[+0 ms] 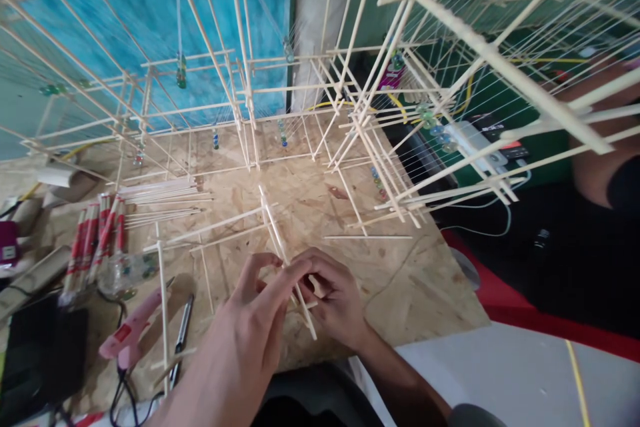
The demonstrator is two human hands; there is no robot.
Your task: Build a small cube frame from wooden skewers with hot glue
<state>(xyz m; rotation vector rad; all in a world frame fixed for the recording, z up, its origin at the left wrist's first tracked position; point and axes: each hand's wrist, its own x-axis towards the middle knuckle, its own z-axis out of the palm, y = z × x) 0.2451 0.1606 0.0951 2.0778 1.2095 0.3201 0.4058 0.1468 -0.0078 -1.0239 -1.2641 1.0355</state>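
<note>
Both hands meet low in the middle of the head view, over a chipboard sheet (430,293). My left hand (253,320) pinches a thin wooden stick (273,220) that runs up and away from the fingers. My right hand (333,297) is curled round the lower end of the same bundle of sticks, fingers closed. A small stick frame (220,230) lies flat on the board just beyond the hands. A large lattice of sticks (360,113) strung with thread and hung with glass beads stands behind and overhead.
A pink glue gun (131,330) and a dark pen-like tool (183,330) lie at the left. Red-wrapped chopstick packs (95,233) and loose sticks (160,197) lie further back. Another person's arm (607,147) shows at the right edge. A black tray (43,353) sits at lower left.
</note>
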